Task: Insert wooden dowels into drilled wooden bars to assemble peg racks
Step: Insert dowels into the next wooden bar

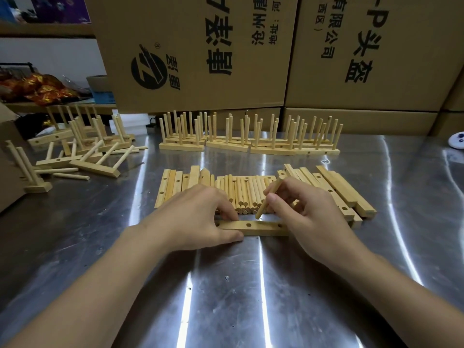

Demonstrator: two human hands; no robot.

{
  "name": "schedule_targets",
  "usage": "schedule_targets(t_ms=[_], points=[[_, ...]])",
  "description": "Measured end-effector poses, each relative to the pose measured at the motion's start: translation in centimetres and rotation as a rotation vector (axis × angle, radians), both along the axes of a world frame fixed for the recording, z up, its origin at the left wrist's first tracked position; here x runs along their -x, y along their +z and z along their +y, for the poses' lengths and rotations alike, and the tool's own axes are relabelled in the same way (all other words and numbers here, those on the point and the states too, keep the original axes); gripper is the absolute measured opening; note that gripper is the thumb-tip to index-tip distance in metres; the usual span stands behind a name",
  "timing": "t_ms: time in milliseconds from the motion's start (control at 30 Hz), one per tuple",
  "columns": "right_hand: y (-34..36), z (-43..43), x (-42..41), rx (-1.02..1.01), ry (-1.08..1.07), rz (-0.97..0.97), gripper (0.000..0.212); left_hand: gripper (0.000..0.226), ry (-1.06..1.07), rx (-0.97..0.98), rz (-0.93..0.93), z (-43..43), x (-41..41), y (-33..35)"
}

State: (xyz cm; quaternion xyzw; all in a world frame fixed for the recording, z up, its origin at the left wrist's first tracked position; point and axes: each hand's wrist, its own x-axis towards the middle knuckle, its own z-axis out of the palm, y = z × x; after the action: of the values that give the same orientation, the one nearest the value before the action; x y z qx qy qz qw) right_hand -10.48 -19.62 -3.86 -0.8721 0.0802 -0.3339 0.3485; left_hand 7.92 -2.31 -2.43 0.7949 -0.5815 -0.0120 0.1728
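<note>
Bar (261,227) lies flat on the steel table (251,285), holes up, with the left hand (200,217) pinching its left end, I'd guess so it won't skid. Right hand (306,212) pinches one dowel (270,197), tilted, with the lower tip just above the bar near a hole, not in yet. Dowel pile (241,194) and spare bars (339,192) sit right behind, crowding the fingers a bit. Further back, finished racks (251,139) stand in a row, tipped ones (82,151) off left, cardboard boxes (200,46) behind.
</note>
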Motion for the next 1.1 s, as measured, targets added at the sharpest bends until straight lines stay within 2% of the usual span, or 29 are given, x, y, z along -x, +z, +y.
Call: schedule_targets(t_ms=[167, 333, 467, 567, 1100], points=[[0.1, 0.4, 0.0, 0.032, 0.056, 0.032, 0.016, 0.044, -0.076, 0.056, 0.049, -1.2, 1.3, -1.1], [0.2, 0.5, -0.1, 0.063, 0.084, 0.019, 0.017, 0.053, -0.079, 0.015, 0.254, -0.8, 0.9, -0.3], [0.1, 0.7, -0.3, 0.067, 0.113, 0.007, 0.016, 0.022, -0.101, -0.011, 0.412, -0.4, 0.3, 0.4], [0.0, 0.9, -0.3, 0.076, 0.144, 0.018, 0.011, 0.014, -0.142, 0.001, 0.482, -0.9, 1.2, 0.1], [-0.1, 1.0, -0.4, 0.261, 0.121, 0.090, 0.013, 0.014, -0.146, 0.017, 0.459, -1.0, 1.4, 0.0]])
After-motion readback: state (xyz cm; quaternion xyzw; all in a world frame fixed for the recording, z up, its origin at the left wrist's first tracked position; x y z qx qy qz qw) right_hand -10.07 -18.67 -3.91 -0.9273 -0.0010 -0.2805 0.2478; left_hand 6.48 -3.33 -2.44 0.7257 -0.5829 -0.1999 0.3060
